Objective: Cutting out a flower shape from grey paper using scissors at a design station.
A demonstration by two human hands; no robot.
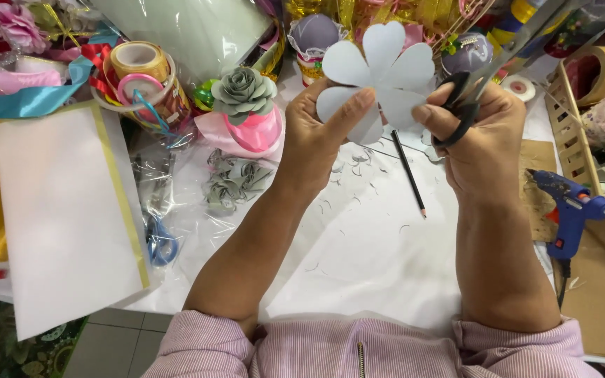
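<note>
- The left hand [316, 133] is pinching a pale flower-shaped paper cutout [379, 70] between thumb and fingers.
- The right hand [481, 140] is gripping black-handled scissors [488, 73], fingers closed through the loops, just right of the cutout.
- Below the cutout, a pencil [408, 173] is lying on the white table covering [358, 252].
- Far right of the cutout, a blue glue gun [568, 210] is resting.

Lower petals of the paper flower [379, 70] hidden behind the left hand [316, 133]. Scissors [484, 77] blades blurred, their tips cut off at the top edge. Glue gun [568, 206] cord vanishes at the surface's right edge.
</note>
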